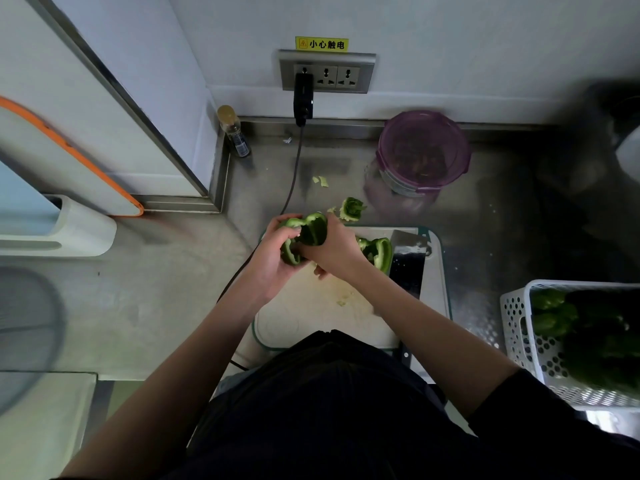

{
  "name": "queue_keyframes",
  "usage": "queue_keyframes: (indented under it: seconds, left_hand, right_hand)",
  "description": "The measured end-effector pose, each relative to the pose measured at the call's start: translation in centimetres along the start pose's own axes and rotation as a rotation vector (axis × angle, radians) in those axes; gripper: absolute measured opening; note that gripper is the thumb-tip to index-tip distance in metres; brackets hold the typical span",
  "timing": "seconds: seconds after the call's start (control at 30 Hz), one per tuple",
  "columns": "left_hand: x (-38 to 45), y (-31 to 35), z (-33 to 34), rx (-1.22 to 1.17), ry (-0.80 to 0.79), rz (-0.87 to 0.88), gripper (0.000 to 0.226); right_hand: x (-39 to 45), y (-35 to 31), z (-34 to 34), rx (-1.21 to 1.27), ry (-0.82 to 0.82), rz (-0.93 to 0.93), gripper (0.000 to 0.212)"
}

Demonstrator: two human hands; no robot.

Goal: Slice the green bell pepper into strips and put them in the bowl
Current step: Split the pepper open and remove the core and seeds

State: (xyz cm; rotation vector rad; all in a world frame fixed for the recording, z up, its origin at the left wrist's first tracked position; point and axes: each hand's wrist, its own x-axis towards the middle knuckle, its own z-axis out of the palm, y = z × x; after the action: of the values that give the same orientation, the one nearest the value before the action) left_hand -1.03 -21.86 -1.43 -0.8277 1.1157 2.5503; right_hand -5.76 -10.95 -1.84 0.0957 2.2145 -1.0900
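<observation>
Two hands, left (273, 258) and right (334, 249), and two pepper halves: one held (308, 233), one on the single cutting board (375, 252). One cleaver (407, 258), one purple container (420, 154), one white basket (540, 344), one small bottle (235, 131). One cut-out pepper core (351, 209) lies on the bench.

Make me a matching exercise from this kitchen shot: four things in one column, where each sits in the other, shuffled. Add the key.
Things
1. pepper half
2. cleaver
3. purple container
4. small bottle

Places
A. in the counter's back corner, by the wall
B. held over the cutting board by the left hand and right hand
C. lying on the board's right side
D. on the counter beyond the board, below the sockets

Pairs: 1-B, 2-C, 3-D, 4-A
</observation>
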Motion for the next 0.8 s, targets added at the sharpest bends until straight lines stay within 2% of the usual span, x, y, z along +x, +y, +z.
queue_keyframes:
  seconds: [0.1, 0.27, 0.4, 0.53, 0.57, 0.6, 0.67, 0.73, 0.8]
  left_hand:
    - [0.0, -0.2, -0.2, -0.026, -0.009, -0.008, 0.018]
    - [0.0, -0.5, -0.1, -0.035, 0.011, -0.028, 0.019]
    - [-0.2, -0.5, 0.0, -0.037, 0.004, -0.046, 0.019]
    - [-0.1, -0.3, 0.2, -0.018, 0.0, -0.046, 0.02]
    - [0.0, -0.2, 0.2, -0.036, 0.005, -0.049, 0.02]
    - [0.0, -0.1, 0.2, -0.05, 0.016, -0.049, 0.019]
    - [0.3, 0.0, 0.2, -0.058, 0.033, -0.044, 0.019]
    - [0.4, -0.1, 0.2, -0.067, 0.028, -0.046, 0.018]
    - [0.5, -0.4, 0.3, -0.073, 0.021, -0.054, 0.018]
  right_hand:
    - [0.0, 0.5, 0.4, -0.045, 0.044, -0.048, 0.049]
    - [-0.5, 1.0, 0.5, -0.097, 0.108, -0.118, 0.064]
    - [-0.6, 1.4, 0.1, -0.062, 0.127, -0.152, 0.049]
    - [-0.9, 1.6, -1.1, 0.084, 0.018, -0.086, 0.045]
    - [-1.2, 1.7, -1.3, 0.108, 0.076, -0.101, 0.042]
    - [-1.5, 2.0, -1.6, 0.081, 0.197, -0.169, 0.037]
    - [-2.1, 2.9, -1.9, -0.104, 0.418, -0.426, 0.024]
    - [-2.3, 3.6, -1.9, -0.307, 0.401, -0.65, 0.017]
    - [-2.2, 3.7, -1.7, -0.496, 0.341, -0.744, 0.017]
